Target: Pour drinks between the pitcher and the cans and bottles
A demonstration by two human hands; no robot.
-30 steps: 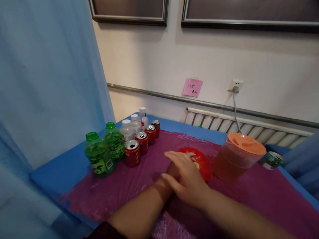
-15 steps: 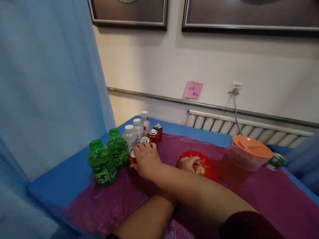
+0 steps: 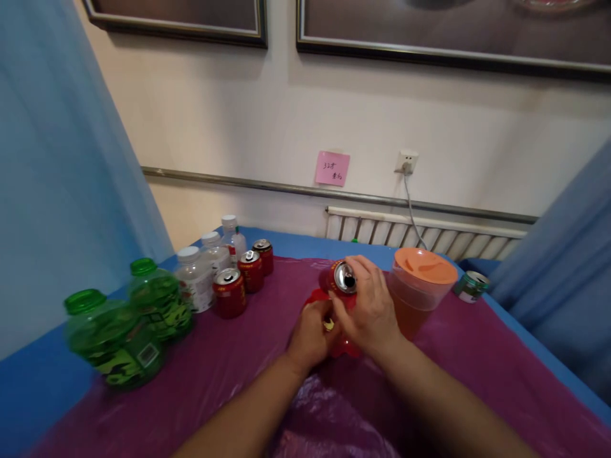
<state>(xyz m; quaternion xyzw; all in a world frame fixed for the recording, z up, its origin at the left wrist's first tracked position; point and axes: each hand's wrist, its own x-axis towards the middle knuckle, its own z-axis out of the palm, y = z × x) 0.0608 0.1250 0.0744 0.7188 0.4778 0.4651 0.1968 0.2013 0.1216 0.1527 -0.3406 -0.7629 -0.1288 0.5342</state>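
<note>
My right hand (image 3: 375,308) is wrapped round a red drink can (image 3: 342,278), raised over the dish and tilted so its opened top faces me. Below it lies a scalloped red plastic dish (image 3: 346,348) with a yellow mark, partly covered by both hands. My left hand (image 3: 312,334) is at the dish's near left side with fingers curled together; what they hold, if anything, is hidden. Just to the right of my right hand stands a clear pitcher (image 3: 410,305) of amber liquid with an orange lid (image 3: 424,266).
Three red cans (image 3: 230,296) stand in a slanting row at the left, beside white-capped clear bottles (image 3: 195,280) and two green bottles (image 3: 114,337). A green can (image 3: 472,286) is at the right edge. Purple plastic sheeting (image 3: 267,337) covers the blue table; blue curtains (image 3: 62,159) hang at both sides.
My right hand has taken the nearest red can from the row and carried it right, over the dish. My arms are uncrossed. The view has shifted right.
</note>
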